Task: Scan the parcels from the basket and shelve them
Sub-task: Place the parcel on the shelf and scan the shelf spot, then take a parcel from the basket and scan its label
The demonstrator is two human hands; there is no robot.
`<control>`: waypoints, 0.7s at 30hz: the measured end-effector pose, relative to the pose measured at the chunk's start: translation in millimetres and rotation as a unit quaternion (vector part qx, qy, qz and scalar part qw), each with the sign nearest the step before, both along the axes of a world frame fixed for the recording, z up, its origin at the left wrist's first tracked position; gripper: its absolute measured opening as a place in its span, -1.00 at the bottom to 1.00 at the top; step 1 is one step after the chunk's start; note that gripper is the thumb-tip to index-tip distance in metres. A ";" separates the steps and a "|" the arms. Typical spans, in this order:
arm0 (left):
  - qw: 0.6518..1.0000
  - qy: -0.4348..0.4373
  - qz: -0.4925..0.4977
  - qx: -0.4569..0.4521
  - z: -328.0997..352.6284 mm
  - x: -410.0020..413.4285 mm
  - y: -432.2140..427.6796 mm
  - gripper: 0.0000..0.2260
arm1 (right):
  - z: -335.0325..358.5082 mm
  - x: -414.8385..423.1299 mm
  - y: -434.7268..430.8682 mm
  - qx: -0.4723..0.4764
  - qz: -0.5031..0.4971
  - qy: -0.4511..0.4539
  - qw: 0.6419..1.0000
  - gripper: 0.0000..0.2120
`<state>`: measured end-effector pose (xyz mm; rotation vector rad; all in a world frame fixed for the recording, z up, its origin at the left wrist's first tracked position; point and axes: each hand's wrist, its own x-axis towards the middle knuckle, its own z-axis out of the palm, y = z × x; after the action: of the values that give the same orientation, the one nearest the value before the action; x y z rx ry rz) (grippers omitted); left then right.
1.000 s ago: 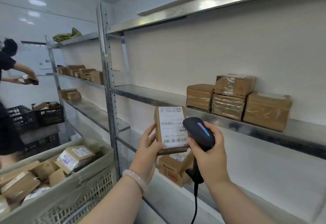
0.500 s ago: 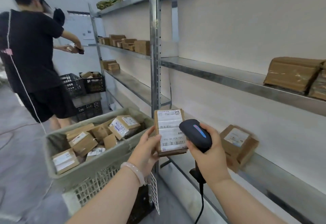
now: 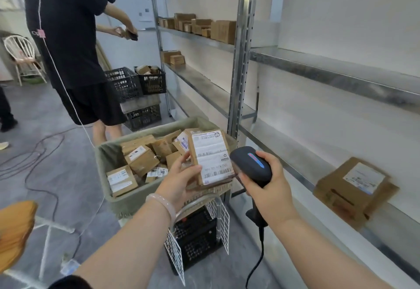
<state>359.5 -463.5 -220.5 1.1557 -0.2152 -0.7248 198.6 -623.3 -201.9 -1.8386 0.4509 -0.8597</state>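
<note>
My left hand [image 3: 181, 180] grips a small brown parcel [image 3: 211, 158] by its lower left edge, its white shipping label facing me. My right hand [image 3: 267, 185] grips a black handheld scanner [image 3: 251, 164] just right of the parcel, its head pointing at the label and its cord hanging down. Behind the parcel stands the green-lined basket [image 3: 127, 199], holding several labelled brown parcels. One more brown parcel [image 3: 354, 188] lies on the low metal shelf [image 3: 295, 152] at the right.
A metal shelving upright [image 3: 241, 61] rises just behind the basket. A person in black [image 3: 72, 49] stands at the far shelves beside stacked black crates [image 3: 141, 88]. Cables [image 3: 41, 163] run across the grey floor. A black crate [image 3: 195, 236] sits under the basket.
My view has swung left and down, from the shelves to the basket and floor. Both hands keep the parcel and scanner together in front of me.
</note>
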 end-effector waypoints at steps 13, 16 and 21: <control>0.988 0.002 0.157 0.003 -12.5 34.9 -16.5 -0.46 | 13.9 19.7 -24.5 -0.080 0.107 0.097 0.986 -0.50; 0.984 0.010 0.177 0.003 -15.2 39.7 -24.0 -0.41 | 23.3 22.0 -31.6 -0.116 0.122 0.111 0.979 -0.55; 0.982 0.017 0.188 0.006 -20.5 46.9 -32.3 -0.39 | 34.0 20.8 -44.3 -0.162 0.151 0.139 0.965 -0.53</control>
<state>406.3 -495.8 -241.1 1.1530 0.0378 -0.4099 219.3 -667.6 -167.8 -2.2727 0.1993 -0.4865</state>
